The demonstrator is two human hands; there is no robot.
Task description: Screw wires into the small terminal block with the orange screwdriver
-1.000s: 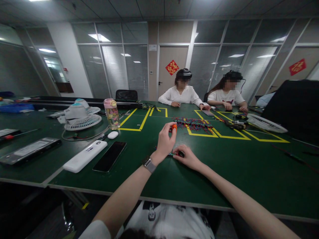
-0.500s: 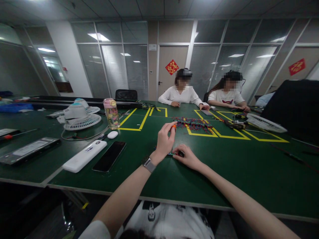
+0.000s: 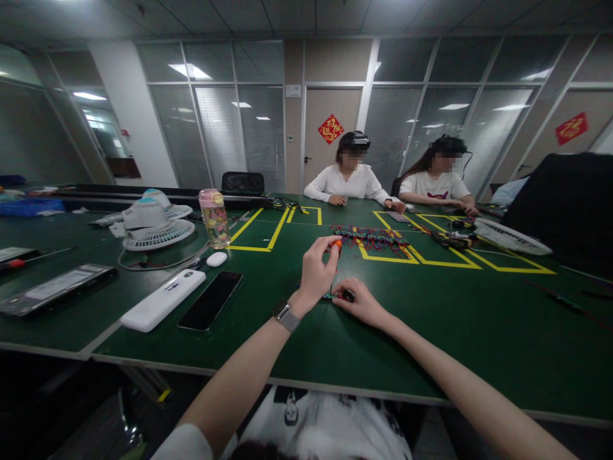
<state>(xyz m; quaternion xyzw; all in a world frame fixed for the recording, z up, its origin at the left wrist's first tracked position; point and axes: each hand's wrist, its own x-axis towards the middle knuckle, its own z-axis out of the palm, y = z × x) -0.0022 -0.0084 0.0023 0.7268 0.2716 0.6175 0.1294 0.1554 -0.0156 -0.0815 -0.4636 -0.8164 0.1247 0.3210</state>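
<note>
My left hand [image 3: 317, 271] is raised over the green table [image 3: 460, 326], fingers closed on the orange handle of a small screwdriver [image 3: 336, 245] held upright. The tool's tip points down at a small dark board [image 3: 335, 296] lying on the table. My right hand [image 3: 361, 301] rests flat beside that board, fingertips pinching its right end. A watch sits on my left wrist.
A black phone [image 3: 211, 300] and a white power bank [image 3: 163, 299] lie to the left, with a white mouse [image 3: 216, 259], a drink bottle [image 3: 215, 218] and a fan [image 3: 156, 225] behind. A pile of coloured wires [image 3: 373, 237] lies ahead. Two people sit across the table.
My left fingers have shifted slightly on the screwdriver handle, turning it. My right hand and the board stay where they were.
</note>
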